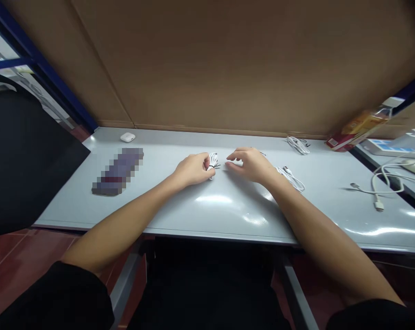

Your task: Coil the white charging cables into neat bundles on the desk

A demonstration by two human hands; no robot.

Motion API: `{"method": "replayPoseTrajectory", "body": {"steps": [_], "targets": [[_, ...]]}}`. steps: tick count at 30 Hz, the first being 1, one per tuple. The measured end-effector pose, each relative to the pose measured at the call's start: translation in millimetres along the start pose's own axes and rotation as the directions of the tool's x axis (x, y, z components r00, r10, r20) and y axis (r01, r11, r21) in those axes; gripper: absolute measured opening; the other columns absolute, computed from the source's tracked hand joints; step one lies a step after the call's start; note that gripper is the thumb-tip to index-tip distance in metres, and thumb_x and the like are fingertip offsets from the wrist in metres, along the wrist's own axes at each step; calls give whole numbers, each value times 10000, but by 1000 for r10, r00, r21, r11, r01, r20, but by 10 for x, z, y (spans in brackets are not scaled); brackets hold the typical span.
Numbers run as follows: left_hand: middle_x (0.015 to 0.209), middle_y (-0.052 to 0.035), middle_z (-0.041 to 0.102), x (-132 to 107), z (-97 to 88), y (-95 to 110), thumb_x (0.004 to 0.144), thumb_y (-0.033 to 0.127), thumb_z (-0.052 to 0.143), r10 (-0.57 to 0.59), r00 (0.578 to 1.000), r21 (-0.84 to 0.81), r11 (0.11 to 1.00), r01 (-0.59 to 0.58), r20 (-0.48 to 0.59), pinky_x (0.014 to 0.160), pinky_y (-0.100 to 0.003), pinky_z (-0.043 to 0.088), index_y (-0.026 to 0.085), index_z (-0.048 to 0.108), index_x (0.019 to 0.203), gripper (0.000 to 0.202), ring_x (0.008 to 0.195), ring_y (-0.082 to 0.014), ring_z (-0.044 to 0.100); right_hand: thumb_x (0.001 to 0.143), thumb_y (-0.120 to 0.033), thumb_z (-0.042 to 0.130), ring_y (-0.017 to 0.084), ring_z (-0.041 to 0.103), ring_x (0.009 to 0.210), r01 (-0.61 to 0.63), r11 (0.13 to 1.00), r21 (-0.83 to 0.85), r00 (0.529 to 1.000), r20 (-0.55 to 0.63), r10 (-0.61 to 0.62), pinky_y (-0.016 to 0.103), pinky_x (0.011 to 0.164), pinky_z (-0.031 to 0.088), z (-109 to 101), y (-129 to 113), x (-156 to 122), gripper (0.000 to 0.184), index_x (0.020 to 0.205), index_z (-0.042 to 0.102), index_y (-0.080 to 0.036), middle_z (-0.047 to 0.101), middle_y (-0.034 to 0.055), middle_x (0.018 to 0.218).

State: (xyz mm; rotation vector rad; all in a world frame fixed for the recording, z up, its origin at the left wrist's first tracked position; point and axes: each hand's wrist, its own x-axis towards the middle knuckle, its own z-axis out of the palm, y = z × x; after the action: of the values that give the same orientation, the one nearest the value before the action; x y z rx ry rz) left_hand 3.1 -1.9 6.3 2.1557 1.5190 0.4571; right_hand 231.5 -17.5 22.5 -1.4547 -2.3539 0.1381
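Note:
My left hand (194, 168) grips a coiled white charging cable (213, 160) between thumb and fingers, just above the table. A thin black twist tie (214, 167) binds the middle of the coil, its ends poking out to the right. A short gap to the right, my right hand (249, 163) is open, its thumb and fingers apart and curved toward the tie. Behind my right wrist lies another coiled white cable (294, 179), partly hidden by the forearm. A third white coil (297, 145) rests near the back panel.
On the grey table (207, 215), a pixelated dark object (119, 172) and a white earbud case (128, 137) lie left. A bottle (362, 128) leans at the back right, near loose white cables (382, 183). A brown panel (228, 68) borders the back; a black chair back (24, 156) stands left.

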Motion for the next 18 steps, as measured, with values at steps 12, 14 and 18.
{"method": "replayPoseTrajectory", "body": {"steps": [12, 14, 18], "targets": [[928, -30, 736, 217, -151, -233, 819, 416, 692, -140, 980, 53, 987, 149, -142, 616, -294, 344, 243, 583, 910, 223, 831, -222, 644, 904, -284, 618, 245, 690, 813, -224, 974, 34, 974, -20, 225, 354, 708, 488, -378, 312, -42, 227, 991, 797, -175, 779, 99, 960], [926, -29, 735, 237, -172, -266, 825, 431, 690, -159, 974, 50, 984, 169, -160, 616, -295, 341, 245, 585, 913, 231, 820, -219, 642, 845, -258, 641, 238, 687, 792, -304, 952, -15, 952, 30, 305, 346, 684, 490, -508, 445, -82, 266, 1048, 798, -186, 776, 87, 957], [913, -28, 729, 258, -189, -304, 831, 457, 687, -171, 971, 55, 982, 182, -165, 618, -294, 338, 246, 582, 910, 248, 827, -221, 637, 725, -274, 729, 214, 691, 753, -396, 915, -78, 873, 278, 401, 331, 639, 507, -677, 685, -157, 544, 1268, 743, -246, 771, 67, 1082]]}}
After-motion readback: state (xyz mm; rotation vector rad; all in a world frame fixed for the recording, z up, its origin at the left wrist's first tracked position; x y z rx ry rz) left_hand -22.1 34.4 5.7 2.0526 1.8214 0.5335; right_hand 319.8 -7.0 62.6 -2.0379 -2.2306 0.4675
